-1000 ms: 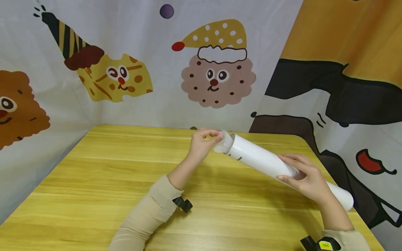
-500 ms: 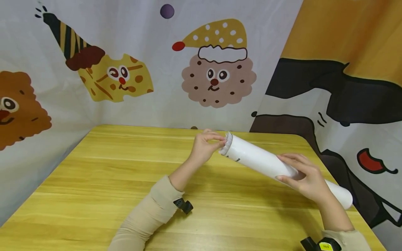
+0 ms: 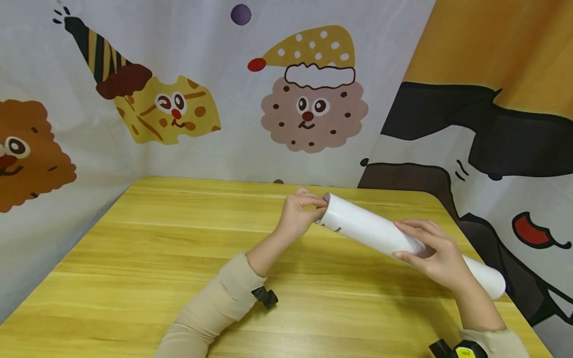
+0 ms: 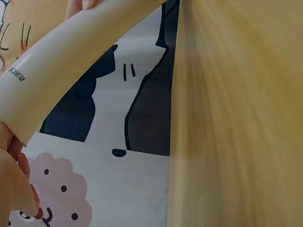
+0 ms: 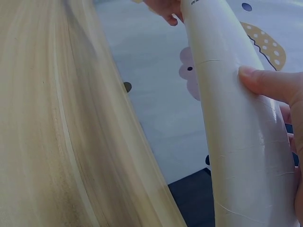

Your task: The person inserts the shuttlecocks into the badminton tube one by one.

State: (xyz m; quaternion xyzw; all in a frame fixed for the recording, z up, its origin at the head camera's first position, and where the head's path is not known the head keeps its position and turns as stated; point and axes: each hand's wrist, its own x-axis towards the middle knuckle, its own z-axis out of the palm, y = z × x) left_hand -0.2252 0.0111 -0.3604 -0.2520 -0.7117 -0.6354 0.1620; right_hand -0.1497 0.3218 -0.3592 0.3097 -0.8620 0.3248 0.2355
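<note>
A long white cardboard mailing tube (image 3: 362,222) slants above the table, its mouth up at the left and small dark lettering near that end. My right hand (image 3: 436,253) grips it around the middle; the thumb (image 5: 270,85) lies along the tube's side in the right wrist view. At the mouth, my left hand (image 3: 299,213) has its thumb and forefinger together, pinching the end of a pale translucent roll. The fingertips reach into the mouth and are partly hidden. Almost all of the roll is inside the tube, out of sight.
A yellow wood-grain table (image 3: 179,258) lies below both hands. Behind it hangs a white curtain (image 3: 241,99) printed with cartoon biscuits. The tube's lower end extends toward the table's right edge.
My left hand has moved right toward the tube, and the translucent roll that stuck out of the mouth has slid inside. My right hand and the tube have stayed nearly still.
</note>
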